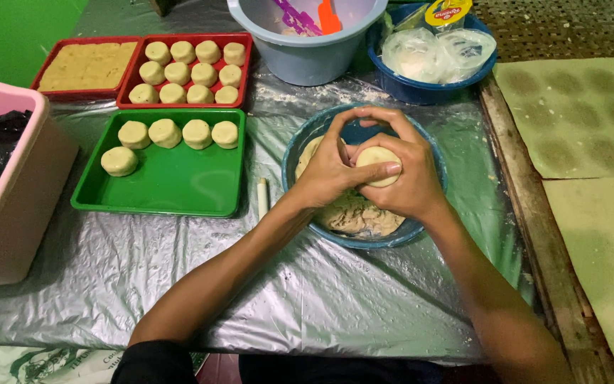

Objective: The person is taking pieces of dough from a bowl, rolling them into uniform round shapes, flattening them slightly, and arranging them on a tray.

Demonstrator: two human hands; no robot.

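Both hands are closed around one dough ball (379, 165); the left hand (332, 171) wraps it from the side with the thumb across its top, the right hand (408, 178) cups it from below and behind. The ball is held just above the blue bowl (300, 142), which holds more dough (353, 213).

I judge that too hard a squeeze could crack the ball or flatten it unevenly; soft dough may also stick to the fingers and tear when they let go. If it slips, it falls into the bowl, so little is lost.

The green tray (172, 181) lies near, to the left, with five pieces at its far edge and much free floor; a small white stick (262, 198) lies between tray and bowl and could be knocked. The red tray (186, 67) behind is full. To the right, the table edge (506, 156) is close to the bowl; the foil (307, 291) in front of it is free.
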